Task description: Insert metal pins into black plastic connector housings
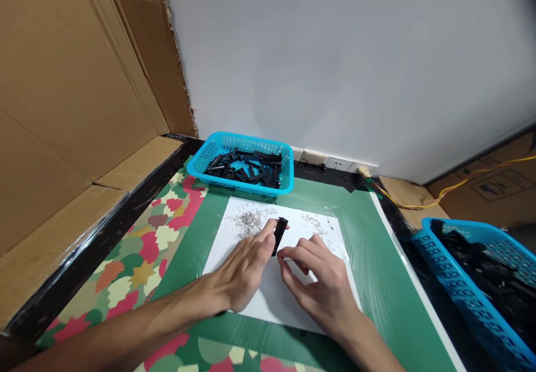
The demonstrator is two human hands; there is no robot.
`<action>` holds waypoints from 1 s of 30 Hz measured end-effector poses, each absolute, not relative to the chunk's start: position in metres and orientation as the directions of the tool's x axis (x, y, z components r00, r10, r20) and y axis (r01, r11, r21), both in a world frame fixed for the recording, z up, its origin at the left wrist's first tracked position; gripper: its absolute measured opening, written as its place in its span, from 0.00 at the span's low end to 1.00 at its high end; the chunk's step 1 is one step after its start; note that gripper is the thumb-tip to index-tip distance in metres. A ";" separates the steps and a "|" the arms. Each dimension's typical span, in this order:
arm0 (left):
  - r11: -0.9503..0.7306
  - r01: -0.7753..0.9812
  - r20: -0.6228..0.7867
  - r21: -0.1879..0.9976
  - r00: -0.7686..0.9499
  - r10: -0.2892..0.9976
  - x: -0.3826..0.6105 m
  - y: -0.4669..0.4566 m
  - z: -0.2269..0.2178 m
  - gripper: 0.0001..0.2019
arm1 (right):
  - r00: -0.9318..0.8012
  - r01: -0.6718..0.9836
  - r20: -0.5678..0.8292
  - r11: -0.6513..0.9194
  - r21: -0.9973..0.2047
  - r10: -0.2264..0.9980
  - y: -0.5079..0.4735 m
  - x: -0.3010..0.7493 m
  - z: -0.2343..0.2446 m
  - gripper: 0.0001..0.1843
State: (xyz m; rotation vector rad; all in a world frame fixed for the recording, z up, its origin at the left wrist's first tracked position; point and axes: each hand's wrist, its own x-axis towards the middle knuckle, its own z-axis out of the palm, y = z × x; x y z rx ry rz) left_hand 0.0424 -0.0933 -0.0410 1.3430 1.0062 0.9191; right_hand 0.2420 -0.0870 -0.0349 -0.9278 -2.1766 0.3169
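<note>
Black plastic strip [280,235]: tilted over the middle of the white paper sheet [288,308], slanted toward its far edge; contact with the paper impossible to tell.
Left hand [250,265]: pinched the strip between thumb and fingers, from the left.
Right hand [321,276]: pressed thumb and index fingertips together just beside the strip's near end; could not tell of any small piece between them.
Thin metal pieces [250,224]: lay heaped near the paper's far left corner, strewn loosely toward its far right corner.
Blue basket [240,186]: stood just beyond the paper's far edge, with loose black plastic pieces [262,175] inside.
Second blue basket [454,288]: stood past the right edge of the green covering [368,249], loaded with black parts [486,263].
Patterned paper [142,254]: bordered the green covering's left and near edges.
Cardboard [75,70]: stood along the left edge of the desk [333,177].
</note>
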 end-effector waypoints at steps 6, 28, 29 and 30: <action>-0.076 0.291 -0.016 0.954 0.303 0.953 0.046 -0.094 -0.042 0.33 | -0.481 0.546 0.510 0.699 -0.462 0.713 -0.086 0.244 -0.037 0.10; -0.125 0.345 -0.048 0.930 0.451 0.891 0.044 -0.092 -0.024 0.36 | -0.487 0.567 0.524 0.709 -0.420 0.699 -0.078 0.254 -0.039 0.13; -0.116 0.355 -0.064 0.928 0.455 0.888 0.044 -0.092 -0.024 0.37 | -0.485 0.565 0.527 0.710 -0.420 0.698 -0.078 0.254 -0.038 0.13; -0.109 0.364 -0.076 0.925 0.458 0.886 0.044 -0.092 -0.024 0.37 | -0.486 0.561 0.530 0.713 -0.420 0.695 -0.078 0.254 -0.038 0.13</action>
